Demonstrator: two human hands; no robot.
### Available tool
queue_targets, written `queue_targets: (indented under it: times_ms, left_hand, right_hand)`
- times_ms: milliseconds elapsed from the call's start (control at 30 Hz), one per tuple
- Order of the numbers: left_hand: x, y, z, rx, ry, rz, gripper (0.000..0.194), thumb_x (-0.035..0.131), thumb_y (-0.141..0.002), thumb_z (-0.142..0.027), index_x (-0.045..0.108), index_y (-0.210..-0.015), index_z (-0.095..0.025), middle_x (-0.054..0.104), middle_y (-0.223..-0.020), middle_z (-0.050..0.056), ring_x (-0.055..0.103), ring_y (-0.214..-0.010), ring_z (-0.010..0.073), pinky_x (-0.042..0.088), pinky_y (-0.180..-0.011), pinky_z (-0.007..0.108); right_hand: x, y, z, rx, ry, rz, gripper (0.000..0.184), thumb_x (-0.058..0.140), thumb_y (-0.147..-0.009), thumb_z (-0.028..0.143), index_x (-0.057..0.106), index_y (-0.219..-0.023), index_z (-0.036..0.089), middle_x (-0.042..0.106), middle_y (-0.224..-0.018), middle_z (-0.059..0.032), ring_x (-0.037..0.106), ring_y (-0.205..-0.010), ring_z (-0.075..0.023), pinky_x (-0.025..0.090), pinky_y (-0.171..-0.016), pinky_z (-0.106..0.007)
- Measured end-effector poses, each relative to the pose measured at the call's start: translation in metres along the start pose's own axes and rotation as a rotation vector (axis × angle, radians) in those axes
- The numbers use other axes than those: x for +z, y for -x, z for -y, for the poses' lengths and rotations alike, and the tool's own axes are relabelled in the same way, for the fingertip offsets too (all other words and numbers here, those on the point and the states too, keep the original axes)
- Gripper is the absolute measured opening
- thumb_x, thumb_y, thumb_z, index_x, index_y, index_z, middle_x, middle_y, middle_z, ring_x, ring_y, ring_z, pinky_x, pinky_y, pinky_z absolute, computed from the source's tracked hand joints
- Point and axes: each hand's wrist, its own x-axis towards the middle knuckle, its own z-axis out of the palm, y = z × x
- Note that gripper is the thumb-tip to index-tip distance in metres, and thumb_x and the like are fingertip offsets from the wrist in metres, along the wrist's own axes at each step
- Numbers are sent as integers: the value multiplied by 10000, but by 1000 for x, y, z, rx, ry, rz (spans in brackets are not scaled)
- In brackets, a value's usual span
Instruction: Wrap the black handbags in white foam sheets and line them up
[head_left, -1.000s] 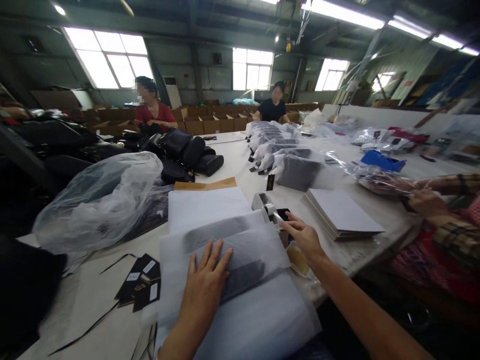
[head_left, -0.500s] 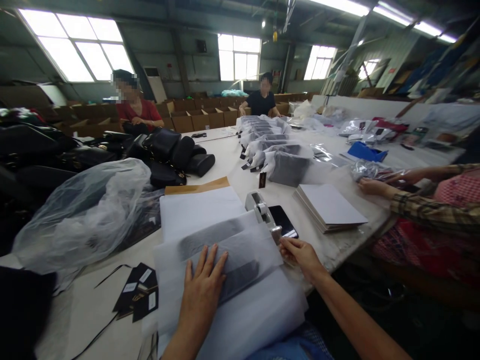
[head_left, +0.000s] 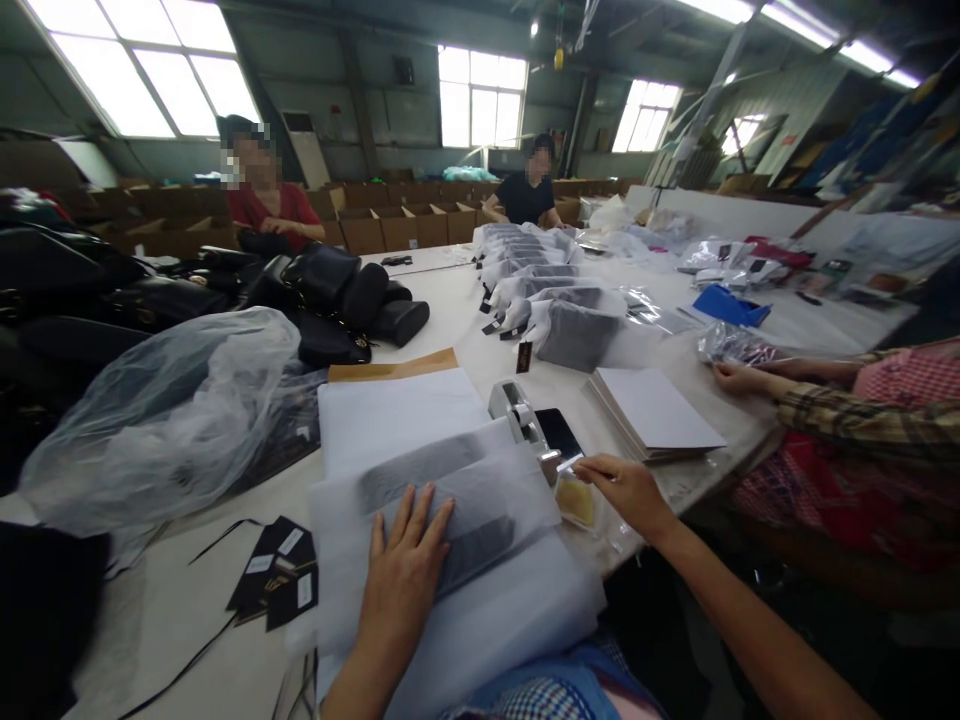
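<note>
two bare hands are at work in the head view, which is all i have to steer by. the left hand (head_left: 405,555) lies wide and flat, fingers spread, pressing on a paper parcel (head_left: 517,480), through whose thin white wrap i can make out something dark. that parcel rests on white sheets (head_left: 397,402) at the near edge of the table (head_left: 442,325). the right hand (head_left: 626,490) is narrow, thumb and fingers pinched together close to the tape dispenser (head_left: 517,408); a pale sliver (head_left: 568,464) shows at the fingertips, and i cannot tell whether it is held. just below that hand sits a yellowish block (head_left: 576,502), and a black phone (head_left: 559,432) lies beside the dispenser. further right i see a stack of white boards (head_left: 660,408), then a co-worker's plaid sleeve (head_left: 840,418). left of the parcel are black tags (head_left: 294,598) and crumpled clear plastic (head_left: 172,420), with a heap of black bags (head_left: 322,280) behind. a row of wrapped bags (head_left: 577,335) runs away from me, and two people sit or stand at the far side.
</note>
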Motion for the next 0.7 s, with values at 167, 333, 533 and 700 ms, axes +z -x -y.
queue_targets:
  times_ms: [167, 333, 533, 700]
  left_hand:
    - [-8, -2, -3, -34, 37, 26, 516, 522, -925, -151, 491, -1414, -314, 408, -1538, 62, 383, -1415, 327, 415, -1045, 642]
    - [-18, -3, -8, -96, 107, 57, 525, 543, -917, -146, 492, -1405, -334, 408, -1544, 38, 351, -1436, 306, 379, -1085, 640]
    - [-19, -4, -10, -118, 115, 75, 533, 554, -914, -144, 485, -1403, -344, 411, -1544, 40, 339, -1444, 293, 367, -1097, 638]
    - [-18, -4, -8, -116, 133, 84, 552, 586, -900, -156, 477, -1405, -350, 413, -1543, 34, 344, -1441, 299, 371, -1088, 655]
  right_hand:
    - [-6, -16, 50, -457, 101, 179, 214, 563, -956, 350, 739, -935, 230, 730, -917, -41, 667, -833, -166, 490, -783, -265]
    - [27, -59, 98, -742, 131, 470, 242, 611, -923, 394, 714, -823, 200, 678, -750, -26, 611, -680, -132, 437, -664, -237]
    - [78, -118, 129, -837, 370, 738, 221, 657, -862, 395, 731, -752, 218, 708, -713, -2, 617, -653, -134, 354, -580, -224]
    - [90, -143, 138, -804, 683, 743, 421, 651, -791, 638, 767, -768, 234, 736, -712, -57, 646, -672, -200, 317, -560, -250]
